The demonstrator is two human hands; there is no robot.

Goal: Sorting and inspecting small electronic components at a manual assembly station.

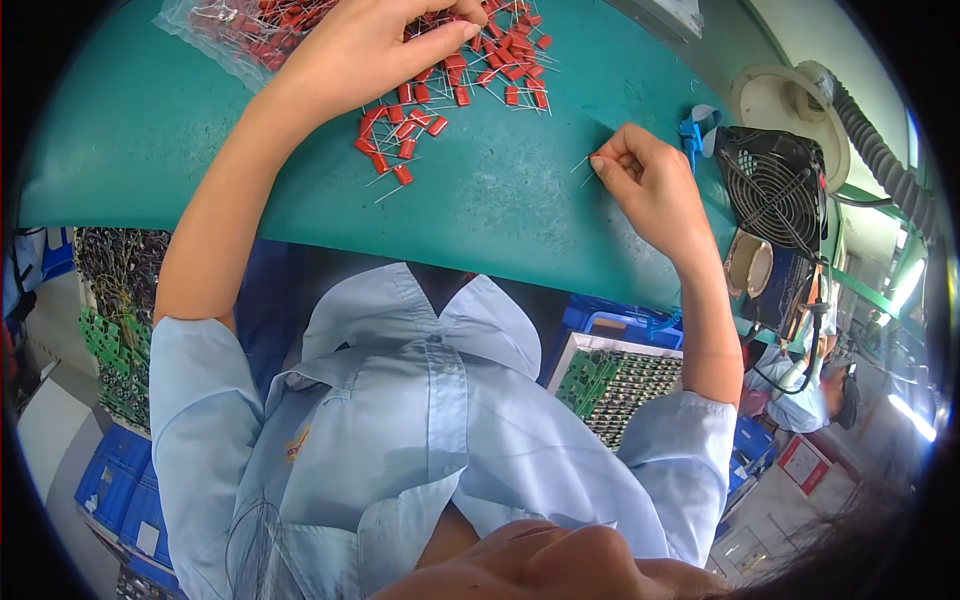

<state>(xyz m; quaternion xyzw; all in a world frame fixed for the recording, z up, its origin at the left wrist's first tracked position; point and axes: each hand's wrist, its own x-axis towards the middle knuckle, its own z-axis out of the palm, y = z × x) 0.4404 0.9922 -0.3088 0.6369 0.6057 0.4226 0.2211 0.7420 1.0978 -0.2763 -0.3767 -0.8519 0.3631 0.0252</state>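
Teal worktop fills the upper frame. Small fan at right edge, circuit boards lower right under the worktop. Red capacitors lie scattered at top centre, more in a clear bag at upper left. Left hand rests on the pile, fingers curled, sorting; grasp unclear. Right hand, right of centre and well apart from the pile, pinches one capacitor by its body. Judgement: keep leads straight, pick singly.
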